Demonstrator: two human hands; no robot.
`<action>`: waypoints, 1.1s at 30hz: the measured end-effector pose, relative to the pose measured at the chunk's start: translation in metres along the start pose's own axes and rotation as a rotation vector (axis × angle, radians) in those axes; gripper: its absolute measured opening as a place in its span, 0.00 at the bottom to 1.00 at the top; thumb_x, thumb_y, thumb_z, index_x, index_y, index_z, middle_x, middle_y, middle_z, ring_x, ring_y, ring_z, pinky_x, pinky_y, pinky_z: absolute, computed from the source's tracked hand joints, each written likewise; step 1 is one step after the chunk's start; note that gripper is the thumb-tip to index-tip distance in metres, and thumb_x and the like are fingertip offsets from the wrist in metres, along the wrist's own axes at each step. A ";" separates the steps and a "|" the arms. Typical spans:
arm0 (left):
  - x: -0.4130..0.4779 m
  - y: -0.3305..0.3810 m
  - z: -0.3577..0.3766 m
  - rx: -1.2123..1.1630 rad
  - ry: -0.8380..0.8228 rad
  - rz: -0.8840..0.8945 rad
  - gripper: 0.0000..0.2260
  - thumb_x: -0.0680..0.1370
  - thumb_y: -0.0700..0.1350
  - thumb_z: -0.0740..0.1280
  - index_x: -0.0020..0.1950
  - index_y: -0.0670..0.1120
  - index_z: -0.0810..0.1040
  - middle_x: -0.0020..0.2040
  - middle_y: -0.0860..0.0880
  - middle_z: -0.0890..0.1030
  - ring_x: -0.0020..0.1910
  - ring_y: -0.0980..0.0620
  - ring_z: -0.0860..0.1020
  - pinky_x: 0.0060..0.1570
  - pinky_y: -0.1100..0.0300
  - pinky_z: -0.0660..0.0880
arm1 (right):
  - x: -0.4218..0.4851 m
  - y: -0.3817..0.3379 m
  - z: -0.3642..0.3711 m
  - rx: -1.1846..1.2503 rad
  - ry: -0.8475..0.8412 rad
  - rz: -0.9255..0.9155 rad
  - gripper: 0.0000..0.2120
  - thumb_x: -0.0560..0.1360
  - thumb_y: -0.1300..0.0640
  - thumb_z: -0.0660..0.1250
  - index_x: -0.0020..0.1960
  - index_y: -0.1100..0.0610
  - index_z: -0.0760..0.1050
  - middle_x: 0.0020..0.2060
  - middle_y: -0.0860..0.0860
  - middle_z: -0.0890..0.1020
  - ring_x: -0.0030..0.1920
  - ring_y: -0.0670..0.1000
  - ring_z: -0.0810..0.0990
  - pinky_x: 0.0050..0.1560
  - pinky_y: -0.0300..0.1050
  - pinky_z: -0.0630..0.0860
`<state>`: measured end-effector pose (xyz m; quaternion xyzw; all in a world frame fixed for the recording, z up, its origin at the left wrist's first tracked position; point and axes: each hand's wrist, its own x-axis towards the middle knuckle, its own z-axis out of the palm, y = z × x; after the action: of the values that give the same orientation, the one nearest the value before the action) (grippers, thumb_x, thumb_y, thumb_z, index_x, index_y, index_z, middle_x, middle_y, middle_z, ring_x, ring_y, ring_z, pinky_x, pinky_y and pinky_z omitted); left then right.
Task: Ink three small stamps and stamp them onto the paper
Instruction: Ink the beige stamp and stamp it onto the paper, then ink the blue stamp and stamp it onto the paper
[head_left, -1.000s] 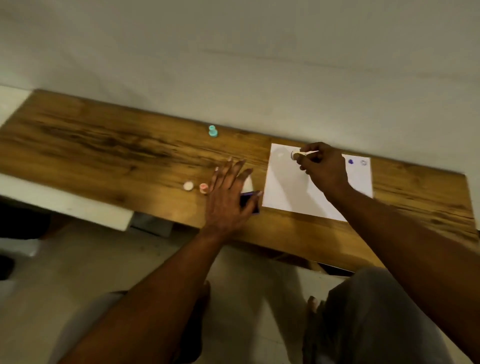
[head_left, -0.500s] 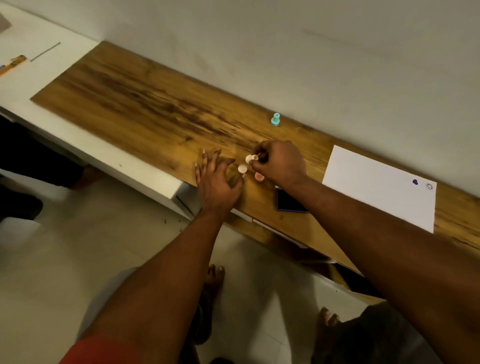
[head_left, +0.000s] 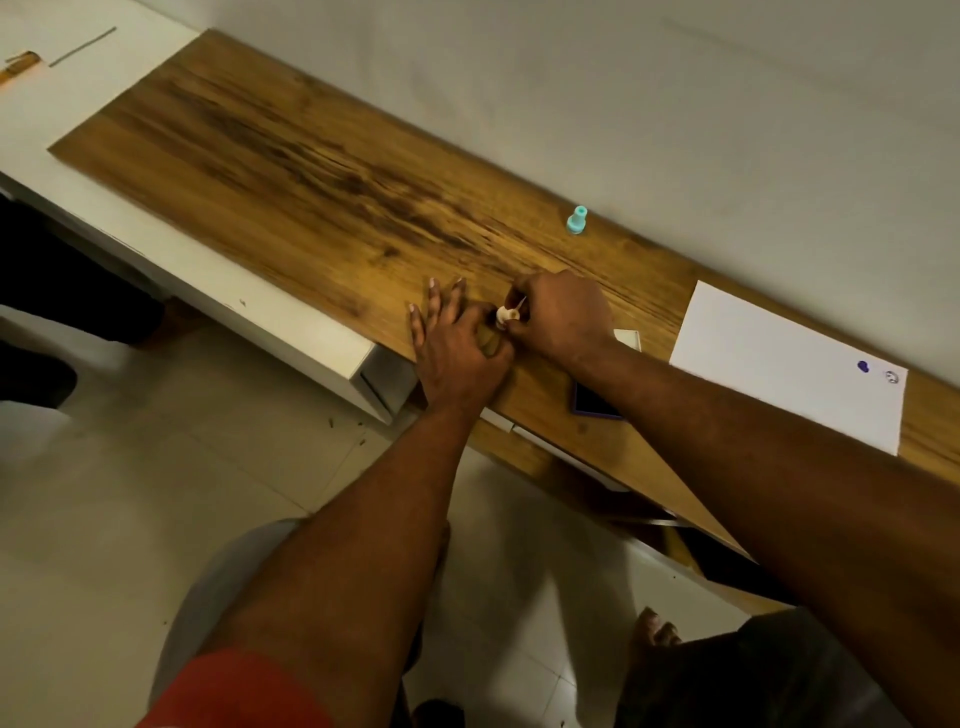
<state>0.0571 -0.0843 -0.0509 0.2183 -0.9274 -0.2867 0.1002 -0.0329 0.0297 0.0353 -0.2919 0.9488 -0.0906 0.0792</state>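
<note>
Well, the table (head_left: 311, 171) stretched long, with the paper (head_left: 779, 364) at its right end, well apart from the action. The left hand (head_left: 457, 353) lay flat, fingers straight; the right hand (head_left: 566, 317) curled in a pinch. The ink pad (head_left: 592, 402) sat beneath that forearm — a dragged arm could knock it. Pinched there — a small white stamp (head_left: 506, 314), easily fumbled.

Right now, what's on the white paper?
On the paper: a purple blot and a faint grey round mark near its right end. The right forearm may hide a strip at its near edge.
</note>
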 end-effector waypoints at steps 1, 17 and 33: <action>0.000 0.000 0.001 -0.006 0.008 -0.003 0.20 0.77 0.60 0.69 0.66 0.54 0.82 0.84 0.48 0.64 0.87 0.45 0.49 0.83 0.41 0.40 | 0.001 0.000 0.001 -0.004 -0.009 0.010 0.12 0.75 0.42 0.72 0.55 0.46 0.82 0.44 0.46 0.84 0.44 0.49 0.82 0.45 0.47 0.81; 0.004 -0.001 0.009 -0.003 0.042 -0.014 0.23 0.78 0.68 0.66 0.64 0.55 0.82 0.84 0.50 0.66 0.86 0.45 0.51 0.83 0.40 0.42 | 0.030 -0.017 0.009 -0.141 -0.086 0.025 0.11 0.72 0.49 0.77 0.48 0.54 0.80 0.33 0.48 0.73 0.34 0.47 0.72 0.36 0.45 0.72; 0.000 -0.001 0.011 -0.051 0.148 0.003 0.24 0.77 0.60 0.71 0.70 0.51 0.79 0.84 0.47 0.65 0.86 0.43 0.54 0.84 0.42 0.47 | 0.065 0.047 -0.028 -0.025 0.252 0.129 0.19 0.74 0.38 0.71 0.58 0.49 0.83 0.49 0.52 0.85 0.51 0.56 0.83 0.48 0.49 0.78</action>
<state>0.0537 -0.0798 -0.0602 0.2349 -0.9101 -0.2933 0.1744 -0.1163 0.0344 0.0457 -0.2178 0.9691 -0.1096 -0.0386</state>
